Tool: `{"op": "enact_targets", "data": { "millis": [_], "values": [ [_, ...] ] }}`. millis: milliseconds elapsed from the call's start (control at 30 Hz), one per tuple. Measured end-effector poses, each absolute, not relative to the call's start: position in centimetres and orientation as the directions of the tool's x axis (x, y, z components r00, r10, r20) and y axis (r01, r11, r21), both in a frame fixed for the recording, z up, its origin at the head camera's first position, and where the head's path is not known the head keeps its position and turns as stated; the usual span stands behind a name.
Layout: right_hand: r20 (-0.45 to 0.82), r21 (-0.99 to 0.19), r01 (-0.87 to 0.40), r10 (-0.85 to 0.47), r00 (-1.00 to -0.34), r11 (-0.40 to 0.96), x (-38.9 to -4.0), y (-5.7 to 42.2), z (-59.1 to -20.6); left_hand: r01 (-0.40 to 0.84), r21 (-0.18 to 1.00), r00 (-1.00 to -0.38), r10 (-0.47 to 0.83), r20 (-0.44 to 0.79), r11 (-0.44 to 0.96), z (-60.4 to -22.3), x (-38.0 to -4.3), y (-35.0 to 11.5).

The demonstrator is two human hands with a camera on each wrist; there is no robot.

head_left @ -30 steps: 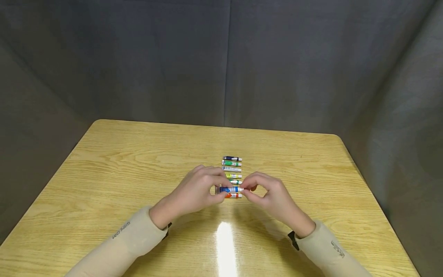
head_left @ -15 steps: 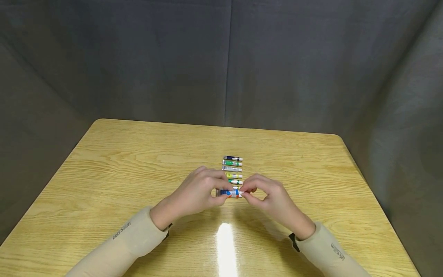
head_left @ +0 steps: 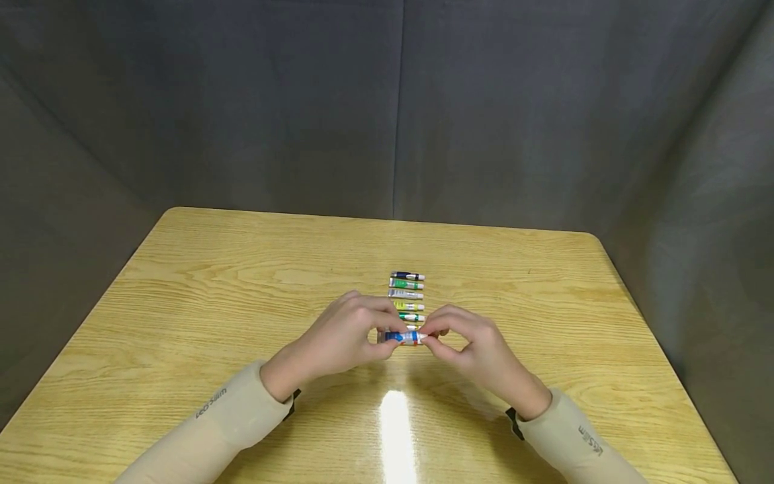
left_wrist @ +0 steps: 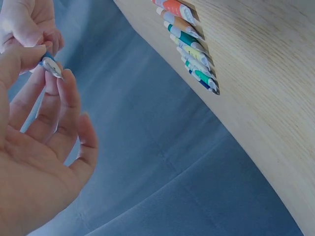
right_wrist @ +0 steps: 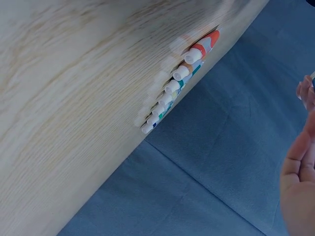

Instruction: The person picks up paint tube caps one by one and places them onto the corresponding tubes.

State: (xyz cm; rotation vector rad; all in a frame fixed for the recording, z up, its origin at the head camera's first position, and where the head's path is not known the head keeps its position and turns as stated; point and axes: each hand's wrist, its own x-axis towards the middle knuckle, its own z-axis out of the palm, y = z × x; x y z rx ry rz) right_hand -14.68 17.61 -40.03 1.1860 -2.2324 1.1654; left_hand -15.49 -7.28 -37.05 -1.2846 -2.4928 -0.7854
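Observation:
In the head view a blue-labelled paint tube point(head_left: 396, 337) is held level above the table between both hands. My left hand point(head_left: 351, 333) pinches its body between thumb and fingers; its other fingers spread apart in the left wrist view. At the white cap end, my right hand point(head_left: 468, 339) pinches with thumb and forefinger. Only the crimped end of the tube point(left_wrist: 53, 67) shows in the left wrist view. Beneath the hands lies a row of paint tubes, with an orange-red tube point(right_wrist: 210, 40) nearest me, mostly covered in the head view.
Beyond the hands the row continues with a dark green tube point(head_left: 412, 317), a yellow one point(head_left: 409, 306), a grey one point(head_left: 405, 294), a green one point(head_left: 406, 284) and a navy one point(head_left: 407, 275). The wooden table point(head_left: 242, 269) has dark curtains point(head_left: 272, 107) behind it.
The blue tube has shifted slightly toward me and now covers most of the orange-red tube in the head view. Both hands keep their hold on it.

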Motion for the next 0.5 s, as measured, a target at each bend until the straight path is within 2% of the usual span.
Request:
{"op": "enact_targets", "data": {
  "millis": [300,500],
  "values": [
    [0.577,-0.545,-0.770,-0.517,-0.632,0.332,-14.82,17.72,-40.22,0.839,0.160,-0.523,0.691,0.499,0.520,-37.13,-15.18,-7.11],
    [0.556,-0.569,-0.744,-0.503,-0.661,0.349,-14.78,17.52,-40.33,0.832,0.149,-0.528,0.681,0.508,0.534,-37.37,-15.18,-7.10]
  ]
}}
